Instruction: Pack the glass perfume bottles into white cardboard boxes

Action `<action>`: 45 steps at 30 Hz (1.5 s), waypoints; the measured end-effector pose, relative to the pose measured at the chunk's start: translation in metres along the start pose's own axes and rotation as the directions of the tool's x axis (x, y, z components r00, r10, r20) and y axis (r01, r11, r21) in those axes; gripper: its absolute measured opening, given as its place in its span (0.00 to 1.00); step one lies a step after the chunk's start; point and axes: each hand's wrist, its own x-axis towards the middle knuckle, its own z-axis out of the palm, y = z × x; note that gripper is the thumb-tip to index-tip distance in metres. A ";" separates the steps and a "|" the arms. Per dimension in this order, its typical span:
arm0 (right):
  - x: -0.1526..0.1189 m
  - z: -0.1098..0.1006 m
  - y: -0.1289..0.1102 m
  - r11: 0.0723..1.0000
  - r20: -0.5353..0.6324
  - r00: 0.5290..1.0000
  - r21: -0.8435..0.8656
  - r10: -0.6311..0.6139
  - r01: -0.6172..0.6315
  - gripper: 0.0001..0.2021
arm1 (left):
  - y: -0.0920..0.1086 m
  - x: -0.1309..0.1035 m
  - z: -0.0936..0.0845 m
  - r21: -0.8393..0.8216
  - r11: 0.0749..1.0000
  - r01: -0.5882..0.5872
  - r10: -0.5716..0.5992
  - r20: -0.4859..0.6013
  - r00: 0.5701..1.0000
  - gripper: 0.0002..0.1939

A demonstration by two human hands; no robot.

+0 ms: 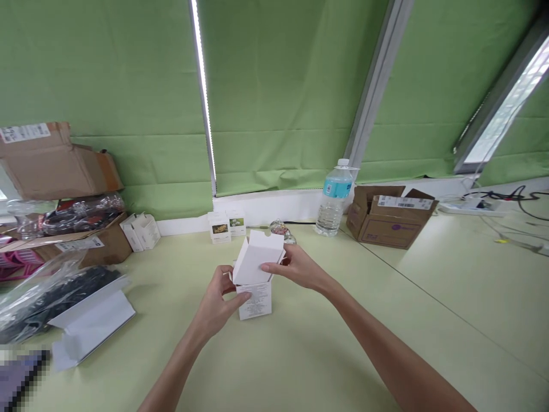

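Near the middle of the table, my left hand (pixel 221 300) grips a small white box with printed text (pixel 256 303), thumb on its front face. Above that box, my right hand (pixel 295 266) holds a plain white carton piece (pixel 259 257), tilted, with its thumb across the front and its other fingers hidden behind. The lower end of the carton piece meets the top of the printed box; whether it sits inside cannot be seen. A shiny clear-wrapped item (pixel 281 230) lies just behind my right hand.
Two small picture boxes (pixel 220 228) stand by the wall. A water bottle (pixel 334 200) and an open brown box (pixel 392 223) are at the back right. Cardboard boxes (pixel 55 171), plastic-wrapped items and an unfolded white carton (pixel 96 323) occupy the left. Cables and a power strip (pixel 472 206) lie far right.
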 end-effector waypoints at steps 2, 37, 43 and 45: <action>0.001 -0.001 -0.003 1.000 0.017 1.000 -0.003 -0.013 0.013 0.21 | -0.001 0.000 0.000 0.079 0.997 -0.026 0.029 -0.031 0.999 0.19; 0.010 -0.001 -0.033 0.943 -0.079 0.992 -0.324 -0.102 0.071 0.21 | -0.011 -0.004 -0.006 0.462 0.885 -0.050 0.107 -0.098 0.989 0.13; 0.009 0.004 -0.036 0.941 -0.067 0.988 -0.320 -0.136 0.107 0.18 | -0.012 -0.003 -0.005 0.457 0.889 -0.024 0.101 -0.144 0.984 0.15; 0.010 0.004 -0.037 0.958 -0.038 0.988 -0.251 -0.152 0.138 0.17 | -0.013 -0.003 -0.005 0.450 0.893 -0.031 0.106 -0.142 0.984 0.15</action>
